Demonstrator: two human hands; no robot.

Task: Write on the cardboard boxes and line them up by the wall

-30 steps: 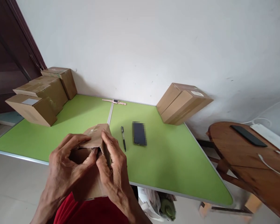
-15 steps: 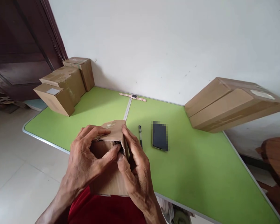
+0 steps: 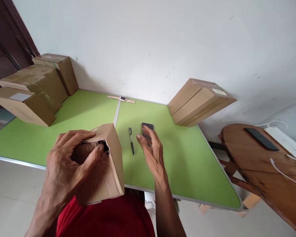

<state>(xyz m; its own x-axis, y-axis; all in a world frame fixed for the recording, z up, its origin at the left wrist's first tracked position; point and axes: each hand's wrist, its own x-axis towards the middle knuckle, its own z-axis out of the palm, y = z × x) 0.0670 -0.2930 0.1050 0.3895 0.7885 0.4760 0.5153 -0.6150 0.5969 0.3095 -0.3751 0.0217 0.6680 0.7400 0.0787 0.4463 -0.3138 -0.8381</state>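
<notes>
My left hand [image 3: 71, 158] grips a small cardboard box [image 3: 117, 158] at the table's front edge. Its fingers lie over the top and the thumb presses at a torn, dark hole in one corner. What is inside the hole is too dark to make out. Off to the right, my right hand [image 3: 153, 148] is in the air with thumb and fingers apart, holding nothing. It partly covers a dark phone [image 3: 147, 126] on the table. Between the box and that hand lies a pen [image 3: 131, 141], flat on the green surface.
Several cardboard boxes [image 3: 44, 89] stand at the back left of the green table [image 3: 182, 158]. More cardboard boxes [image 3: 199, 102] lean by the wall at right. A smartwatch [image 3: 122, 98] lies at the back edge. A wooden table [image 3: 251, 164] at right bears a black phone [image 3: 261, 139] and cables.
My right hand has let go of the box and moved right, over by the phone. My left hand still holds the box. The view has turned to the right.
</notes>
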